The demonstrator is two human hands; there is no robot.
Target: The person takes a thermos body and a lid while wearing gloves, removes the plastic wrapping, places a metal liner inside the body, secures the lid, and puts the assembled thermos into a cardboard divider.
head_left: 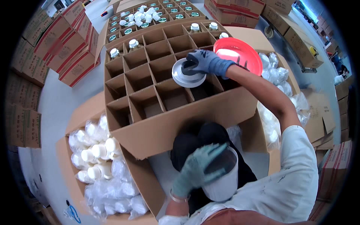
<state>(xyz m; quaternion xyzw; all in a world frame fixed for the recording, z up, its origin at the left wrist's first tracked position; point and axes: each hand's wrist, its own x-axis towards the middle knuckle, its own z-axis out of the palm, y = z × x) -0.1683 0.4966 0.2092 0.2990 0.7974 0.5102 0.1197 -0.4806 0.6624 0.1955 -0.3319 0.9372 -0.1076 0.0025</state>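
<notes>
My right hand (202, 63), in a blue-grey glove, is closed on a white round dish-like piece (190, 80) with a wide rim. It holds this piece over the near cells of a divided carton (180, 114). Next to that wrist, a red basin (255, 56) rests on the carton's right side. My left hand (200, 168), in a pale green glove, is slightly blurred with its fingers spread. It reaches over the mouth of a white bucket (225, 185) standing between my legs. White-capped bottles (133, 44) stand in some of the carton's far and side cells.
An open box of wrapped white bottles (99, 152) stands at lower left. Another box of bagged white items (279, 77) is at right. Behind, a second carton holds bottles with green-rimmed tops (179, 16) and loose white caps (141, 17). Stacked cartons (71, 45) stand at far left.
</notes>
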